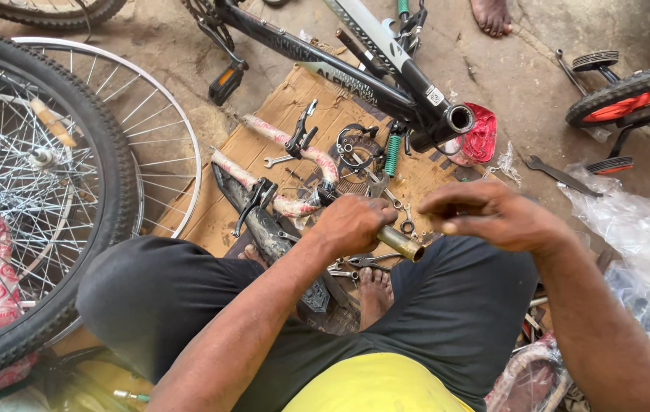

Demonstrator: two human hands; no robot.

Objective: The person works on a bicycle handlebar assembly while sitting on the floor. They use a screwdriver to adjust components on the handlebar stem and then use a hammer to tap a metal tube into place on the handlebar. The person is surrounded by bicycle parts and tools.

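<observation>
My left hand (351, 223) grips a handlebar stem, whose brass-coloured tube end (401, 244) sticks out to the right of my fist. The wrapped handlebar (294, 145) with black brake levers (300, 133) curves away to the upper left over a cardboard sheet (264, 152). My right hand (485, 214) hovers just right of the tube end, fingers pinched together; what it pinches is too small to tell. A black bicycle frame (355, 72) with an open head tube (461, 118) lies just beyond both hands.
A tyred spoked wheel (42, 198) and a bare rim (164, 137) stand at left. Wrenches (558, 174), a green spring (392, 155) and small parts lie on the cardboard and floor. A small red-tyred wheel (630, 91) is at right, clear plastic (638, 229) below it. Another person's bare foot (490, 15) shows at top.
</observation>
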